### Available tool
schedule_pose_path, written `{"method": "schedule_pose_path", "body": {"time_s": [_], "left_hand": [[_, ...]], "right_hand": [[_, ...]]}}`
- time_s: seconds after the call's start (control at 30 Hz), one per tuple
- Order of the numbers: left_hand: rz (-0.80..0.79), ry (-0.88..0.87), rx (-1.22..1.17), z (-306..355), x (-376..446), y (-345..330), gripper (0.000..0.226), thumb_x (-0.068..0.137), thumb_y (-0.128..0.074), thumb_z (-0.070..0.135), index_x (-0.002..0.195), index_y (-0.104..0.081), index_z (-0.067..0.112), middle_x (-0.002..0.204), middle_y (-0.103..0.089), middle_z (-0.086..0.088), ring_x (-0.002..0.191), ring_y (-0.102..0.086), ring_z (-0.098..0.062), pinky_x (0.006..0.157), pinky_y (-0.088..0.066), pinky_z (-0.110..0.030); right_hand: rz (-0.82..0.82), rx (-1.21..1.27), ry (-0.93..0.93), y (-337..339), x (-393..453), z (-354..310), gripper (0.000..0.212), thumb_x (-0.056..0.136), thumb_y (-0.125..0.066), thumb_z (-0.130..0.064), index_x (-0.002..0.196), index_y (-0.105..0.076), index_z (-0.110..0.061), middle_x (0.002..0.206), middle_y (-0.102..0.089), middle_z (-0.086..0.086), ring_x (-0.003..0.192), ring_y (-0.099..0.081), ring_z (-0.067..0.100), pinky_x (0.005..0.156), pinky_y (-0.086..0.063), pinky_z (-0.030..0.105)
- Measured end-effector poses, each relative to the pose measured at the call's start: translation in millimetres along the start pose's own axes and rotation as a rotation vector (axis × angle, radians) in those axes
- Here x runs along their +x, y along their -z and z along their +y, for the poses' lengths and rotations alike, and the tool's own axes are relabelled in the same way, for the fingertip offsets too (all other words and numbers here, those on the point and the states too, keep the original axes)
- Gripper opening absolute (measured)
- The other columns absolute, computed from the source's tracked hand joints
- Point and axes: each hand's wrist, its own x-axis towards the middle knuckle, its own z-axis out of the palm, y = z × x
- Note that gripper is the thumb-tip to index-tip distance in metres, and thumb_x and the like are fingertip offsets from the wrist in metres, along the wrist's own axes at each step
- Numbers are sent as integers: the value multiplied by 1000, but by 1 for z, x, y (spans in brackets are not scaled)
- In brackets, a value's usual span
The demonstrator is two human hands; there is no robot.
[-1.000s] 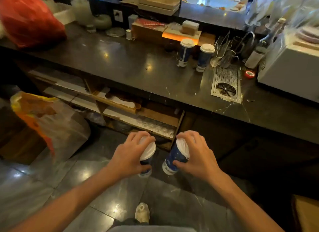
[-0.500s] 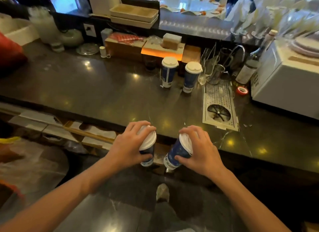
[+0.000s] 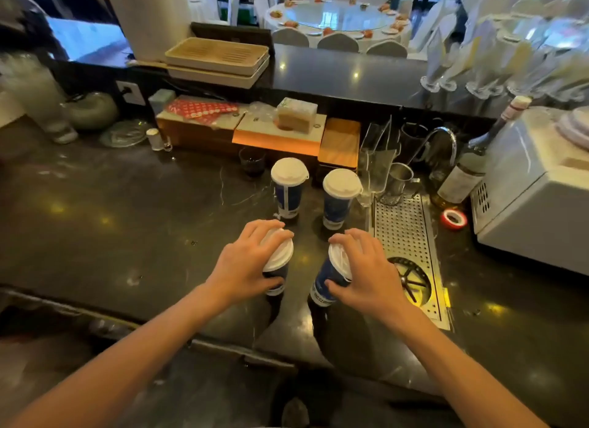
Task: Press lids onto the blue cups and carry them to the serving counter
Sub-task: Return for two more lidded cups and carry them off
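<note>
The dark counter (image 3: 127, 223) is carrying two lidded cups (image 3: 288, 188) behind my hands. My left hand (image 3: 248, 265) and right hand (image 3: 366, 268) are each gripping another lidded cup beside the drain grate (image 3: 404, 236), not yet released.

Four blue cups with white lids on the dark counter (image 3: 134, 223): two upright at the back (image 3: 288, 188) (image 3: 339, 196), two nearer, tilted, gripped from above (image 3: 276, 263) (image 3: 331, 276).

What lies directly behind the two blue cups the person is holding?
Two more lidded blue cups stand on the dark counter, behind the left hand and right hand. Their contents are hidden by the lids.
</note>
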Motion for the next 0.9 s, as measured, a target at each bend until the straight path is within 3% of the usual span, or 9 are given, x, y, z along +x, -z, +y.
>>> {"method": "schedule_pose_path", "body": {"time_s": [0.1, 0.27, 0.57, 0.9], "left_hand": [[-10, -34, 9, -14, 26, -10, 92, 65, -92, 41, 143, -43, 34, 151, -42, 6, 142, -35, -21, 76, -65, -34], [-28, -48, -1, -38, 57, -18, 92, 69, -91, 40, 145, -40, 35, 156, -41, 5, 149, -31, -25, 87, -64, -41], [-106, -125, -6, -66, 74, -27, 90, 78, -84, 45, 151, -33, 38, 164, -30, 8, 154, -17, -26, 101, -57, -46], [-128, -181, -3, -76, 82, -34, 95, 76, -86, 45, 150, -27, 41, 164, -29, 8, 154, -20, -29, 98, -59, -46]], "right_hand": [[-14, -45, -19, -5, 26, 11, 75, 72, -78, -46, 138, -42, -38, 147, -42, -2, 137, -40, 26, 87, -58, 36], [-46, -88, -51, -16, 57, 14, 76, 74, -80, -45, 139, -41, -41, 152, -39, 0, 140, -37, 28, 83, -58, 35], [11, -143, -185, -30, 75, 2, 83, 73, -83, -50, 145, -42, -45, 151, -45, 2, 139, -41, 29, 95, -56, 38], [-39, -132, -206, -32, 72, -2, 85, 80, -78, -50, 150, -30, -50, 159, -31, -3, 146, -27, 27, 108, -47, 37]]}}
